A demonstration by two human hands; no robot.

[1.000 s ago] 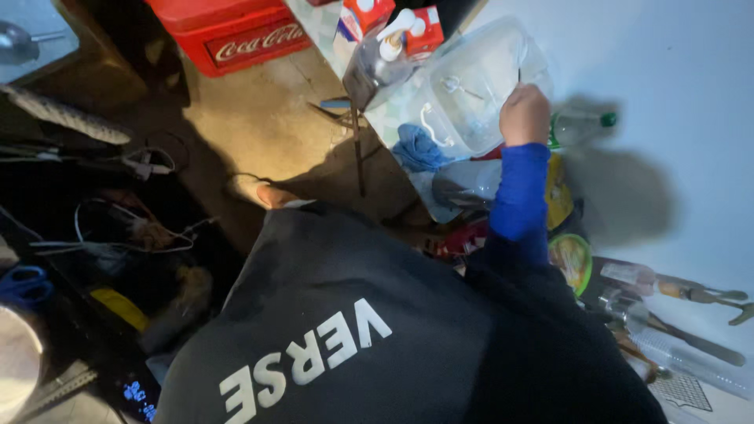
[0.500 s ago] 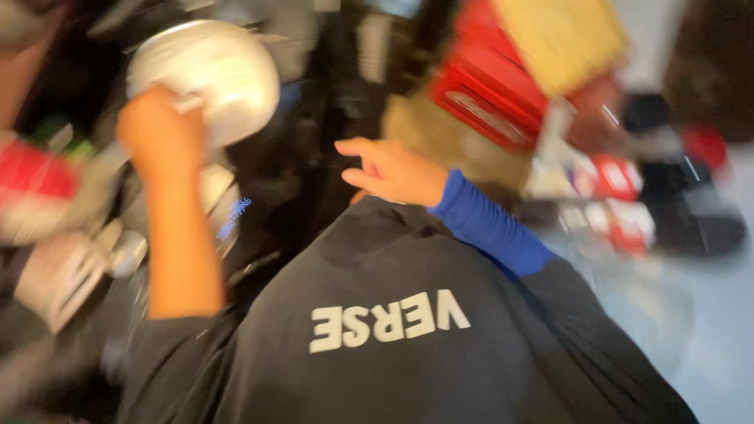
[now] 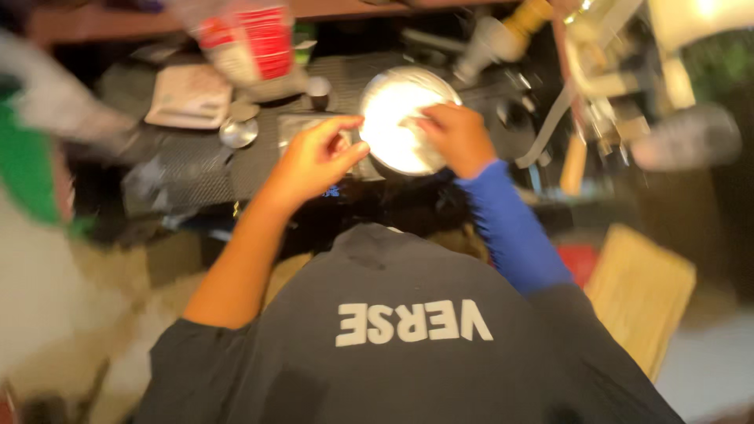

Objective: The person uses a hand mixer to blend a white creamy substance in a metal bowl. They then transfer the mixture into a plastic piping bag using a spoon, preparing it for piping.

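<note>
Right hand (image 3: 455,137), fingers curled, rests on the round shiny metal bowl (image 3: 400,118); contents lost in glare. Left hand (image 3: 318,157), fingers apart and loosely bent, hovers just beside the bowl's left rim, gripping nothing.

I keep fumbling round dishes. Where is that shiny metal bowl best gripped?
By its rim, on opposite sides. The metal bowl sits open side up, so its thin round edge is exposed. The left hand can pinch the left edge, the right hand the right edge it already touches.
</note>
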